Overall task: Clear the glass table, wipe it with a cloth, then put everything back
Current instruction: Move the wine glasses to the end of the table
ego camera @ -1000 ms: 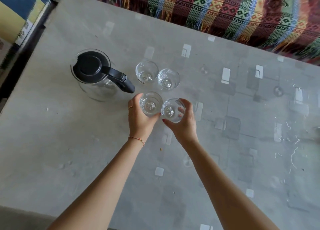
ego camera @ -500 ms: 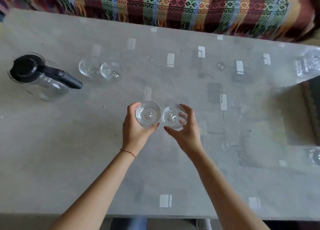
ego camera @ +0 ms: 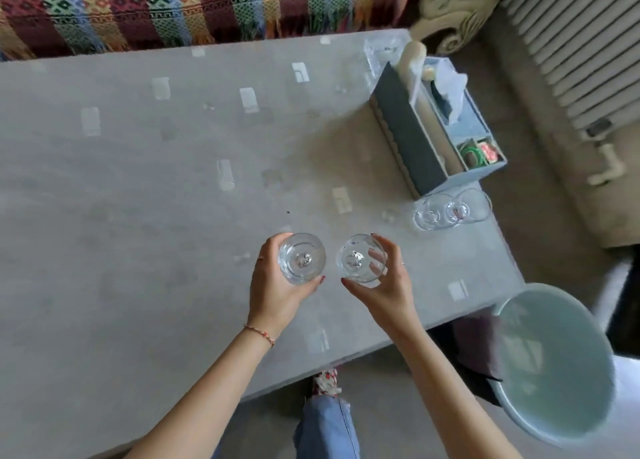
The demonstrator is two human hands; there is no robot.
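Note:
My left hand (ego camera: 277, 287) grips a clear drinking glass (ego camera: 302, 257) from its left and near side. My right hand (ego camera: 388, 285) grips a second clear glass (ego camera: 358, 258) just to the right of it. Both glasses hang above the glass table (ego camera: 138, 216), over its near right part. Two more clear glasses (ego camera: 450, 211) stand side by side near the table's right edge. No cloth can be seen.
A grey organiser box (ego camera: 408, 136) with tissues and small items stands at the table's far right. A pale blue round stool or basin (ego camera: 554, 365) sits off the near right corner. A striped woven throw (ego camera: 173, 8) borders the far edge. A radiator (ego camera: 581, 43) is far right.
Both hands carried their glasses rightward along the table, away from the jug and the two glasses left beside it. The jug is out of view; the organiser and two other glasses appeared.

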